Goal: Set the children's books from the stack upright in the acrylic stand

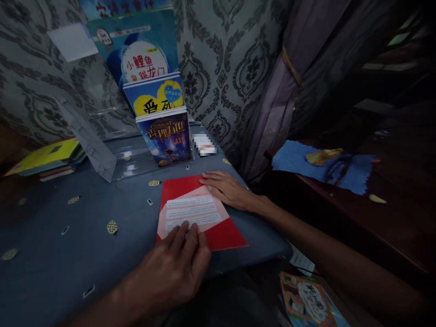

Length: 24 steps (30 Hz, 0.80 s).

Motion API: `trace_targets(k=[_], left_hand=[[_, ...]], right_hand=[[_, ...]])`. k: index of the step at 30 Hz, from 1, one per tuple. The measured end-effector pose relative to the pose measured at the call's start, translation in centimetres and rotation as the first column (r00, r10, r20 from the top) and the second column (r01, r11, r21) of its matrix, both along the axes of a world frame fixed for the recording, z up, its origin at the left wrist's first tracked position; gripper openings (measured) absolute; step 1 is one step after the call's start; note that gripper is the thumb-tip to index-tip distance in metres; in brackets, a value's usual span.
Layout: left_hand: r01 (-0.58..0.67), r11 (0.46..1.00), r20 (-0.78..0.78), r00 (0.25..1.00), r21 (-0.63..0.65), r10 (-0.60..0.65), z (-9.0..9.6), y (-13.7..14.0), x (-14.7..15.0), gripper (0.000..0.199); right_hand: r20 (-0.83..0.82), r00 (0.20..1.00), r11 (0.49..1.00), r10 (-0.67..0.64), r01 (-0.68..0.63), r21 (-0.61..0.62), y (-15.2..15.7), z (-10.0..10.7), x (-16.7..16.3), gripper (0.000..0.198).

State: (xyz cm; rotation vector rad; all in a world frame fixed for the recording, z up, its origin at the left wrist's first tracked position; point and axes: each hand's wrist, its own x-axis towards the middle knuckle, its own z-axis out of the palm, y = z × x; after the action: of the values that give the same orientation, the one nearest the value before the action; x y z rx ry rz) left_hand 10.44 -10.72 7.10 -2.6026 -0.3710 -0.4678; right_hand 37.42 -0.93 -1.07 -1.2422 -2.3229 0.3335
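A red book [223,234] with a pale pink panel and white text strips lies flat on the blue tablecloth, its print upside down to me. My left hand [180,261] rests at its near edge, fingers bent and fingertips on the cover; the thumb is mostly hidden. Across the far right corner and side of the book lies my right hand [226,188], palm down with fingers extended. Neither hand grips the book. Beyond it, a clear stepped stand [104,161] holds several upright books, including a dark blue one [166,138] in front.
Yellow-topped books [51,156] are stacked at the left. A small pixelated item [204,144] sits beside the stand. To the right, a dark red table [344,204] bears a blue cloth [293,159]. An orange book [306,297] lies low at the right, below the table edge.
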Motion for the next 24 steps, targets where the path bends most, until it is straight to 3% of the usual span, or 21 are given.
trace_targets(k=[3, 6, 9, 11, 13, 17, 20, 24], left_hand=[[-0.016, 0.998, 0.125, 0.992, -0.054, 0.022, 3.6, 0.1, -1.1, 0.036], [-0.074, 0.997, 0.14, 0.987, -0.037, 0.079, 6.8, 0.9, -1.9, 0.032], [-0.156, 0.981, 0.109, 0.984, 0.115, 0.144, 9.0, 2.3, -2.1, 0.026], [-0.235, 0.943, 0.129, 0.969, 0.236, 0.209, 10.0, 3.7, -1.9, 0.025], [-0.315, 0.907, 0.162, 0.946, 0.278, 0.279, 10.5, 5.4, -1.3, 0.026], [-0.476, 0.875, 0.112, 0.878, 0.093, 0.466, 11.1, 9.0, 0.6, 0.034], [-0.493, 0.867, 0.068, 0.865, -0.077, 0.498, 11.5, 11.4, 2.3, 0.036], [-0.508, 0.837, -0.054, 0.859, -0.204, 0.509, 9.9, 14.8, 3.4, 0.033]], right_hand=[[-0.101, 0.988, 0.991, 0.116, -0.122, -0.055, -1.6, 0.3, 1.3, 0.047], [-0.165, 0.974, 0.981, 0.155, -0.172, -0.095, -3.4, 0.6, 1.4, 0.051], [-0.254, 0.964, 0.987, 0.073, -0.106, -0.119, -5.0, 0.8, 0.4, 0.04], [-0.317, 0.948, 0.984, 0.016, -0.072, -0.163, -5.8, 0.9, -0.5, 0.034], [-0.369, 0.929, 0.964, -0.005, -0.093, -0.248, -6.4, 1.2, -1.4, 0.038], [-0.494, 0.867, 0.909, -0.063, -0.155, -0.387, -7.3, 2.1, -2.5, 0.049], [-0.577, 0.806, 0.882, -0.128, -0.174, -0.439, -8.1, 2.7, -2.7, 0.051], [-0.624, 0.744, 0.76, -0.239, -0.257, -0.597, -9.3, 2.6, -2.4, 0.056]])
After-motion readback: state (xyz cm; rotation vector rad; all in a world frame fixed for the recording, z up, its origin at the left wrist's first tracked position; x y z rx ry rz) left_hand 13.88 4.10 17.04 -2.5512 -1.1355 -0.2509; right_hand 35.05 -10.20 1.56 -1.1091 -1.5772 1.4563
